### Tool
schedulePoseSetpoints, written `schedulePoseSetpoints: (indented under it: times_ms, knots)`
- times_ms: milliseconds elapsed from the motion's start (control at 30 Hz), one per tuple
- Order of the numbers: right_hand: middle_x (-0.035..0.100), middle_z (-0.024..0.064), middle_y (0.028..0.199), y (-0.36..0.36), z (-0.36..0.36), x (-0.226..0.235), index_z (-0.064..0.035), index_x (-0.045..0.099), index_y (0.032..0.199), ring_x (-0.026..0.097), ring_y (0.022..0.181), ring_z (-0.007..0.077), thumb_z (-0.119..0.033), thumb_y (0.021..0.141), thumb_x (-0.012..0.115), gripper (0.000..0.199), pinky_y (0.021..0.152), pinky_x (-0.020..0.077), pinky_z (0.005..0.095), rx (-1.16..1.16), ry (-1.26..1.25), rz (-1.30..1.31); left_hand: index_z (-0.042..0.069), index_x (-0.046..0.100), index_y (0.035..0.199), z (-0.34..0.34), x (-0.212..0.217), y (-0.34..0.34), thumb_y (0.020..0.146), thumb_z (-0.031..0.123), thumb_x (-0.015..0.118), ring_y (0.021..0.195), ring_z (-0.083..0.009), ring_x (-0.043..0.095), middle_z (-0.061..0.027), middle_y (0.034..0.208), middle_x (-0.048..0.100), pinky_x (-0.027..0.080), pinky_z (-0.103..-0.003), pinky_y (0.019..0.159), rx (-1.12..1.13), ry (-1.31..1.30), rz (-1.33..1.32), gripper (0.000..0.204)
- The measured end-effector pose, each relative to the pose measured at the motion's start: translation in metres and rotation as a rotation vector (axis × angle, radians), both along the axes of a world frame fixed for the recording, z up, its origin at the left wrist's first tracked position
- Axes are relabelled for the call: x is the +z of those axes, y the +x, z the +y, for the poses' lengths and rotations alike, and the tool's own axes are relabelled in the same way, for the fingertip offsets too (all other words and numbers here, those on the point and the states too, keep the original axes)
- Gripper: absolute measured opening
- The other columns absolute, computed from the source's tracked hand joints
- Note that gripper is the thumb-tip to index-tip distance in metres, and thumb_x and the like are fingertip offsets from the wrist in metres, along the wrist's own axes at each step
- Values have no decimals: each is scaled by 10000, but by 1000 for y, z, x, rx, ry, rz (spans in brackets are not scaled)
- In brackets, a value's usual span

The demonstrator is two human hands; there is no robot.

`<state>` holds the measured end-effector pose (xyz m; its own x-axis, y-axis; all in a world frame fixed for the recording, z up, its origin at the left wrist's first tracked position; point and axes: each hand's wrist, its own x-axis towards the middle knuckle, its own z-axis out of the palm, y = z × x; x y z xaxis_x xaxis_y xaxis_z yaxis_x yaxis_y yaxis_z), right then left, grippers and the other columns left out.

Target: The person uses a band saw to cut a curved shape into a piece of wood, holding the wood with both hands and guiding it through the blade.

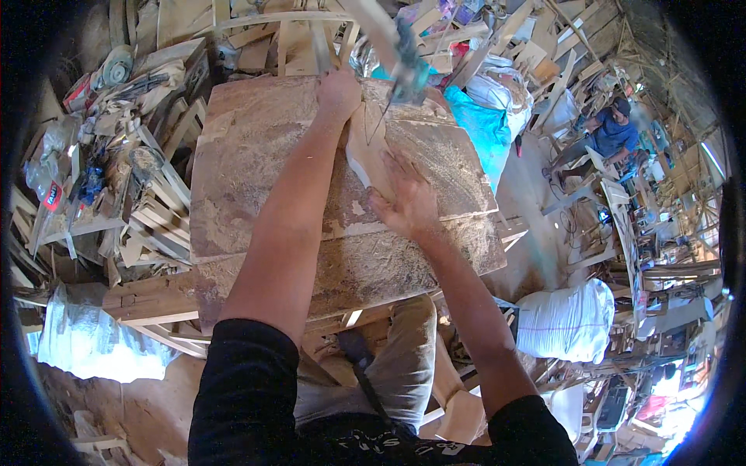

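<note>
A pale, curved wooden piece (365, 147) lies on a worn, sawdust-covered work table (264, 179). Beside its far part runs a thin upright saw blade (381, 118), below a blurred green machine part (409, 70). My left arm reaches far forward, and my left hand (339, 93) is closed on the piece's far end, its fingertips partly hidden. Nearer to me, my right hand (406, 196) grips the near end, with the thumb on the near side and the fingers over the wood, to the right of and nearer than the blade.
Scrap wood and rags (132, 101) are heaped at the left. A turquoise sack (478, 128) leans by the table's far right corner, and a full white sack (566, 320) stands at the right. Farther off, a person in a blue shirt (614, 133) sits among wooden parts.
</note>
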<state>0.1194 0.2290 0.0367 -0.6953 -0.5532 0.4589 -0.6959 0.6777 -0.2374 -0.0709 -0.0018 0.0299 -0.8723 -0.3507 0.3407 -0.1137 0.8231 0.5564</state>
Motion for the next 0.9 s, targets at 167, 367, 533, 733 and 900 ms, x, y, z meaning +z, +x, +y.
schedulePoseSetpoints:
  times_ms: [167, 367, 533, 733, 900]
  knots:
    - [520, 223, 1473, -2, -1, -2, 10, 526, 1418, 585, 1269, 427, -351, 806, 731, 740, 1005, 528, 551, 5, -7, 46, 7, 651, 1232, 2, -8, -8, 937, 200, 568, 1201, -440, 605, -265, 1263, 628, 489, -562, 1021, 14, -57, 115, 362]
    - [500, 214, 1495, 1, -14, 0, 0, 501, 1441, 581, 1268, 428, -359, 810, 732, 761, 1010, 526, 544, 37, -3, 25, 28, 645, 1240, -23, -21, -25, 936, 197, 568, 1269, -417, 578, -247, 1298, 620, 446, -583, 1067, 14, -97, 45, 357]
    - [497, 200, 1501, 0, -8, -2, -2, 505, 1437, 585, 1261, 428, -352, 810, 741, 756, 1010, 527, 538, -19, -10, -20, 38, 646, 1252, -2, -10, -21, 943, 195, 562, 1281, -404, 579, -236, 1312, 624, 429, -590, 1089, 11, -86, 21, 357]
    - [481, 200, 1518, 2, -12, 0, 5, 511, 1427, 569, 1281, 440, -333, 807, 749, 745, 1020, 517, 552, -24, -15, -22, -13, 603, 1249, -3, -5, -15, 941, 199, 559, 1091, -464, 688, -312, 1155, 679, 567, -560, 936, 28, -95, 97, 376]
    - [460, 207, 1540, 3, -16, 2, 20, 511, 1417, 553, 1306, 447, -332, 809, 739, 738, 1034, 510, 557, -47, -2, -57, 35, 625, 1266, -3, -2, -14, 948, 203, 546, 1216, -418, 621, -265, 1258, 660, 465, -586, 1044, 6, -62, 28, 369]
